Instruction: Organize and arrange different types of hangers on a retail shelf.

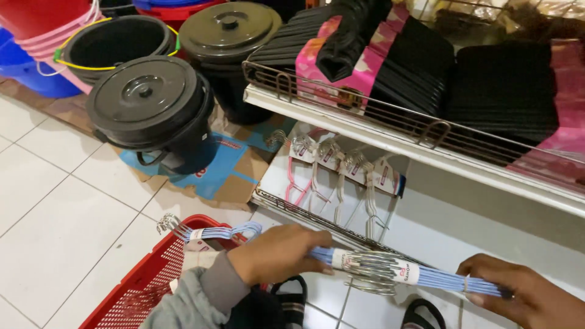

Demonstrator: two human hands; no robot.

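Observation:
Both my hands hold one bundle of light-blue wire hangers (pixel 390 272) with metal hooks, bound by a white paper band, level with the front rail of the low shelf. My left hand (pixel 277 253) grips its left end. My right hand (pixel 527 292) pinches its right end. A second blue hanger bundle (pixel 213 233) lies in the red plastic basket (pixel 143 286) under my left forearm. Pink and white hanger bundles (pixel 341 173) lie on the low white shelf (pixel 439 237) beyond.
The upper wire-railed shelf (pixel 365 106) holds stacks of black hangers (pixel 506 85) in pink wrap. Black lidded buckets (pixel 149 103) and coloured buckets (pixel 42 42) stand on flattened cardboard at the left. Sandalled feet show at the bottom edge on the white floor tiles (pixel 61 213).

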